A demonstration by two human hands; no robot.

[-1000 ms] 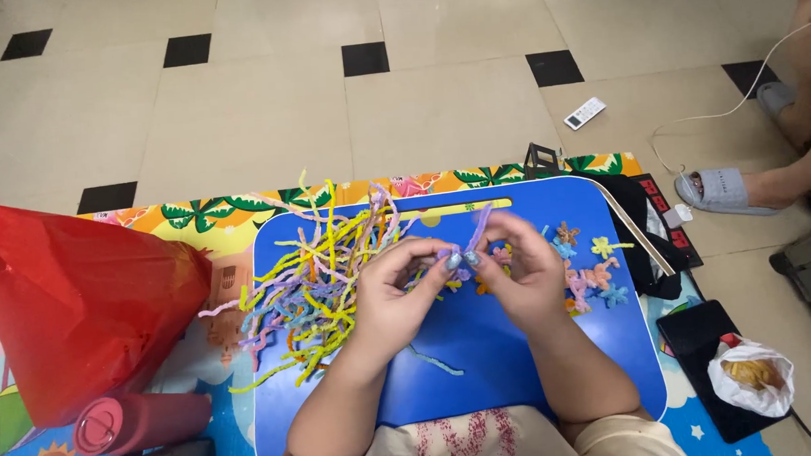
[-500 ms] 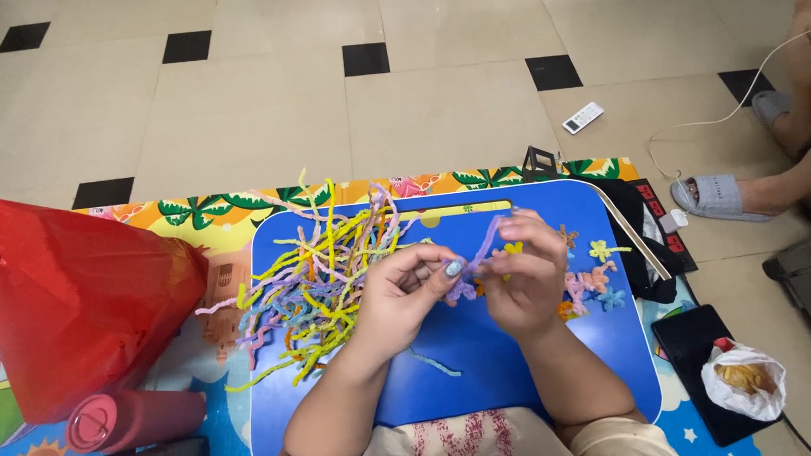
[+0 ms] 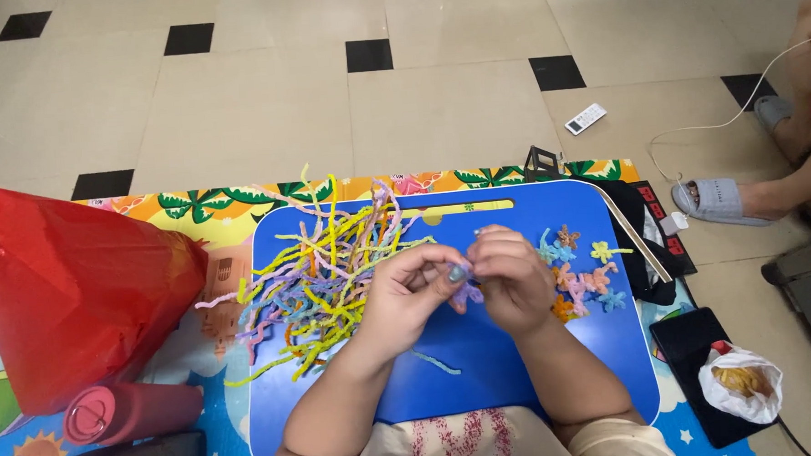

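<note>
My left hand (image 3: 410, 292) and my right hand (image 3: 510, 276) meet over the middle of a blue lap tray (image 3: 485, 370). Together they pinch a small purple pipe-cleaner piece (image 3: 467, 295) between the fingertips. A tangled pile of yellow, purple, orange and blue pipe cleaners (image 3: 321, 268) lies on the tray just left of my left hand. To the right of my right hand sit several small finished pipe-cleaner flowers (image 3: 579, 271). One loose light-blue strand (image 3: 437, 363) lies on the tray below my hands.
A red plastic bag (image 3: 61, 279) and a pink bottle (image 3: 131, 411) lie to the left on a colourful play mat (image 3: 213, 209). A black phone with a white bag (image 3: 739, 382) sits right. Another person's foot in a grey slipper (image 3: 714, 201), a white remote (image 3: 586, 118) and a cable are on the tiled floor.
My hands have closed in together and the purple piece, which stuck up between them earlier, is now tucked low between my fingertips. The pile and the flowers stay put.
</note>
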